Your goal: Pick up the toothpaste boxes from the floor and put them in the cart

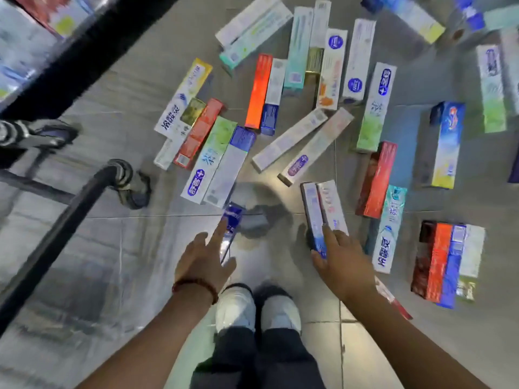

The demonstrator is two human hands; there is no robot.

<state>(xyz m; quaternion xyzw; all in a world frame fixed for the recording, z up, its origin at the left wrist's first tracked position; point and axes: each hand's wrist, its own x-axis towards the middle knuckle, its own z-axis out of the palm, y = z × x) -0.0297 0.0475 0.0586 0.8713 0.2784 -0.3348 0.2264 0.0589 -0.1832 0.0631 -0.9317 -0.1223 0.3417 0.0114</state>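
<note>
My right hand point(341, 262) pinches two upright boxes point(323, 214), blue and white-pink; my left hand point(203, 258), fingers straight, touches one blue box point(231, 223); roughly thirty long, bright toothpaste boxes point(295, 94) lie on the floor point(112, 262) beyond both hands; the cart point(56, 209) stands left of my left hand.

Two hands reach down among toothpaste boxes scattered over a tiled floor.

The left hand point(206, 255), fingers straight, touches a dark blue box point(231, 220) lying just ahead of the white shoes point(257, 307). The right hand point(341, 261) grips the near end of a pair of boxes point(323, 209) lying side by side, thumb on one long side, forefinger on top. Many more boxes point(295, 94) lie spread across the floor point(112, 262) beyond. A cart's black frame point(64, 217) and wheel point(126, 181) stand at the left.
</note>
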